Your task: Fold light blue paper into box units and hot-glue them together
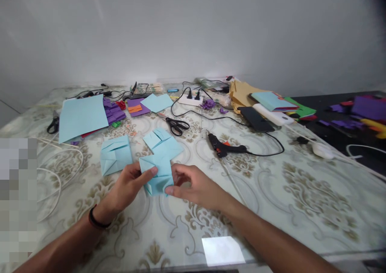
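A flowered desk (265, 204) spreads under everything. A large light-blue sheet (81, 118) lies at its far left, with darker coloured paper showing under its near edge, and a tan paper stack (241, 96) lies at the far right.

In the near middle, the left hand (126, 186) and the right hand (197, 186) face each other across a held blue paper (159, 166), which lies directly between them. Its long axis runs roughly near to far, and a crease crosses it from left to right. The left hand is clamped on its left side, thumb flat on the upper face; the right hand pinches its near right edge, thumb in front. Both are equally close to it.

A black glue gun (224, 147) rests to the right, its nozzle toward the far left, its handle toward the right; the right hand is the nearer one, well apart from it. At the far edge a clear packet (150, 89) seems to contain slim pale pieces, too small to make out.

A left folded piece (116, 154) lies just beyond the left hand. A middle folded piece (164, 144) lies just beyond the held one; whether those two touch, I cannot tell. Farther off are black scissors (172, 123), handles to the right. Smallest, purple scraps (208, 104) sit beside the white power strip (191, 100).
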A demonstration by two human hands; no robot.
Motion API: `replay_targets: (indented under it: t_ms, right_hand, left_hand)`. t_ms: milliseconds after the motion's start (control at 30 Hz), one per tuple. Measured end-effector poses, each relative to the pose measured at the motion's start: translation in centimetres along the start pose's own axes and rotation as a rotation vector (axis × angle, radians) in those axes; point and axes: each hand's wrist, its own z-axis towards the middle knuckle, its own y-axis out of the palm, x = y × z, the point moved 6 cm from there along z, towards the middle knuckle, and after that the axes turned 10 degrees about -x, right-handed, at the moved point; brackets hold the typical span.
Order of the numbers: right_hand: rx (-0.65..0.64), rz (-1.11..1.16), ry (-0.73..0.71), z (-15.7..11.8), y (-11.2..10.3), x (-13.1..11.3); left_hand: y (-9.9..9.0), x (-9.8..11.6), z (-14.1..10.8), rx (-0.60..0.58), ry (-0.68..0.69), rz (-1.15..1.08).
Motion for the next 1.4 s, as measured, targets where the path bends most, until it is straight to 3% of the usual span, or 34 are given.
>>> replay_targets:
  t_ms: [133,367,533,733,833,1033,1267,1400]
  right_hand:
    - [0.089,-0.112,0.068,0.0,-0.3,0.8]
    - [0.032,-0.179,0.039,-0.3,-0.5,0.2]
    - [0.102,-0.194,0.040,-0.5,-0.9,-0.1]
    - [0.092,-0.195,0.026,-0.1,0.0,0.3]
    - [0.117,-0.170,0.005,0.0,0.2,0.5]
    - [0.174,-0.056,0.017,0.0,-0.4,0.8]
    - [0.152,-0.042,0.001,0.2,-0.2,1.0]
    - [0.204,-0.025,-0.011,0.1,-0.8,0.6]
  left_hand:
    - [0.3,0.0,-0.2,-0.039,-0.022,0.031]
    - [0.9,-0.3,-0.4,-0.228,-0.033,-0.062]
    - [0.9,-0.7,-0.4,-0.226,-0.067,-0.059]
    - [1.6,-0.4,-0.4,-0.233,-0.038,-0.030]
    - [1.6,-0.3,-0.6,-0.184,-0.014,0.006]
    - [0.1,-0.2,-0.7,0.023,-0.023,0.073]
    - [0.2,-0.1,-0.5,-0.045,-0.048,0.049]
    - [-0.6,-0.2,-0.7,0.017,0.011,0.049]
